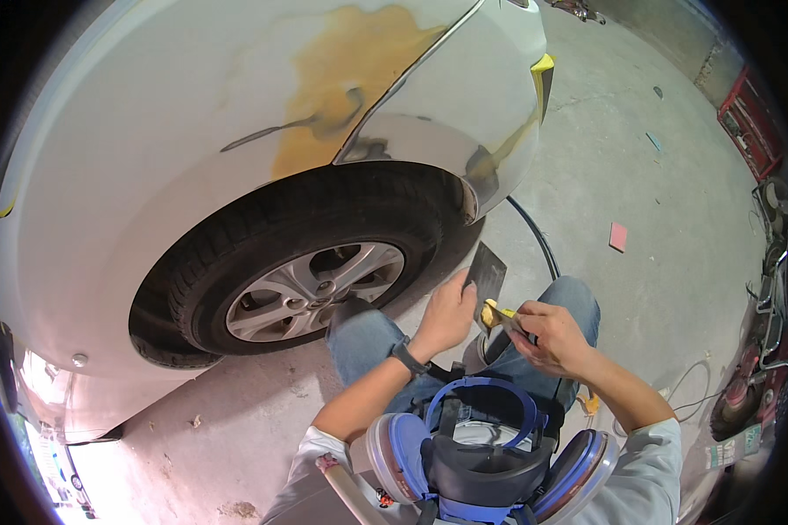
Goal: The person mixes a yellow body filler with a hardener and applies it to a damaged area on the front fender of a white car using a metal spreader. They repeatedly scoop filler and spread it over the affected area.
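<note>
My left hand (446,319) grips a dark flat board (490,271). My right hand (547,337) holds a small flat spreader (510,319) against the board, where a lump of yellow paste (489,311) sits. Above my hands is a white car body (131,105) with patches of yellow-brown filler (333,61) and grey bare spots. Its wheel (320,293), with a silver rim and black tire, is in front of my left knee. A respirator with blue parts (486,455) hangs below my arms.
A black hose (543,236) runs from beside the car toward my knee. A pink pad (617,236) and a small teal piece (653,140) lie on the concrete floor (639,297). A red rack (749,122) and assorted metal gear (762,332) line the right side.
</note>
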